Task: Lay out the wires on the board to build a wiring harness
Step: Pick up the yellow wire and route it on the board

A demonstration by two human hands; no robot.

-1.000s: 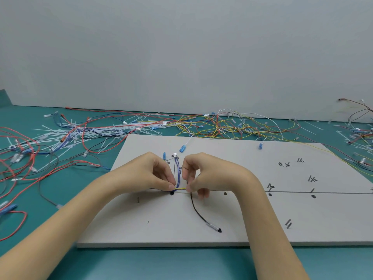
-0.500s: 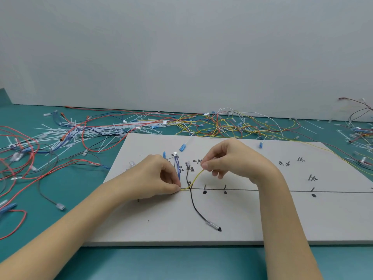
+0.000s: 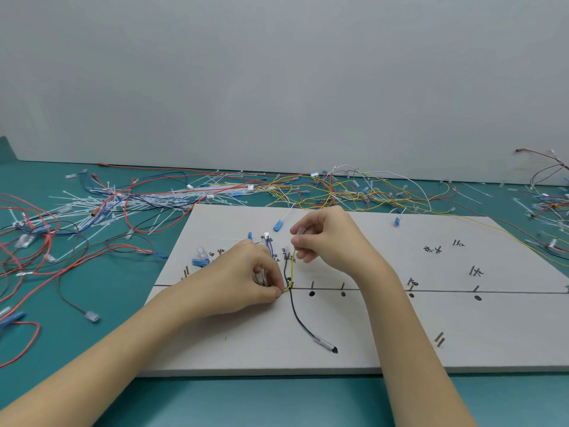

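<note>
A thin yellow insulated wire (image 3: 292,268) runs up the pale grey rectangular board (image 3: 385,334) from the black line drawn across the board (image 3: 446,291), standing nearly parallel to a thin black wire (image 3: 295,312) just beside it on its left. The black wire carries on down past the line and curves right to a clear-sleeved terminal with a black tip (image 3: 326,345), which lies well inside the board's near edge. A short blue-violet wire with a white plug (image 3: 268,243) lies just left of the pair, partly behind the left hand.

The right hand (image 3: 331,241) pinches the top end of the yellow wire between thumb and forefinger, the other fingers curled loosely under; its wrist is raised off the board and the forearm comes in from the lower right. The left hand (image 3: 246,278) rests on the board with fingers curled, thumb and fingertip pressing the yellow wire's lower bend down at the line, where it meets the black wire; its forearm crosses the board's near-left corner.

To the right of the hands the board lies mostly bare, bearing only black dots, tick marks and small handwritten labels along the line. Two loose blue sleeved terminals (image 3: 198,257) sit near the board's left edge. Beyond the far edge, a tangle of yellow, red and white wires (image 3: 354,192) crowds the teal table top (image 3: 277,402); red and black loops with white cable ties (image 3: 92,204) spread off the left side. The strip of table in front of the near edge holds only the forearms.
</note>
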